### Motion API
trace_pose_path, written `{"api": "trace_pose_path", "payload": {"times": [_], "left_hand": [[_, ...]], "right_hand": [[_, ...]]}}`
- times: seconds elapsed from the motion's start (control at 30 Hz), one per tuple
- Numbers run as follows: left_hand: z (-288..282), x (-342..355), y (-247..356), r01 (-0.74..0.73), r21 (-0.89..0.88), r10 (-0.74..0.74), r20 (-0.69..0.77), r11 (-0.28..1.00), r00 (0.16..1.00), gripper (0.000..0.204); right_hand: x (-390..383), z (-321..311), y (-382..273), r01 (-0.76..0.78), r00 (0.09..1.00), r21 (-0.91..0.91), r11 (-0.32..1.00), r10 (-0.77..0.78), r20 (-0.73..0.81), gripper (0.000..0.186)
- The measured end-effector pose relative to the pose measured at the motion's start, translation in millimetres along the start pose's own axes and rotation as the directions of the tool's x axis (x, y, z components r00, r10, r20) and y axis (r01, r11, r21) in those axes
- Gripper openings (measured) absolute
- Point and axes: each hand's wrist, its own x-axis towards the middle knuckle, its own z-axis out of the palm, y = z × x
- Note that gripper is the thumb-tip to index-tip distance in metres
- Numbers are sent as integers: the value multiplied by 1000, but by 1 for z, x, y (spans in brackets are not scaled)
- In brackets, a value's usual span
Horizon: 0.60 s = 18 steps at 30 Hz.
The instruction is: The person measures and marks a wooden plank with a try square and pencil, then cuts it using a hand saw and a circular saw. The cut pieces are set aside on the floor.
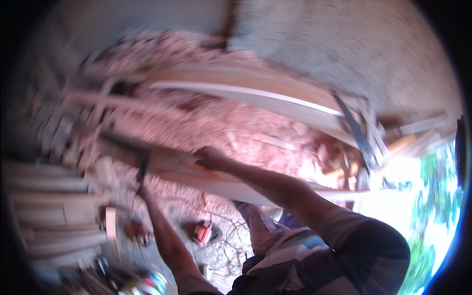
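A long wooden board [182, 167] runs across in front of me, raised above the shavings-covered ground. Over its near left edge, my left hand [141, 191] is closed round the lower end of a dark narrow tool [143, 166]; blur hides the tool's kind. My right hand [211, 158] rests on the board's top with its fingers curled down. Beside those fingers shows a thin orange streak [209, 172], and I cannot make out whether it is held. Another long board [246, 93] with a pale edge lies farther off on supports.
Stacked planks [54, 211] fill the left side. A red power tool [202, 232] and a looped cable [237, 232] lie on the ground close to my legs. A dark slanting bar [356, 128] leans at the far board's right end. A wall [344, 44] stands behind.
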Motion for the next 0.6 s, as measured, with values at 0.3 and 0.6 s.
{"api": "trace_pose_path", "payload": {"times": [0.3,0.6], "left_hand": [[-238,-86,198,-71,-742,-207,-275,667,939,58],[-358,-219,483,-794,-568,897,-206,217,391,78]], "right_hand": [[-234,-125,119,30,863,51,998,0,-506,32],[-517,-254,339,-756,396,-62,651,380,-836,43]]}}
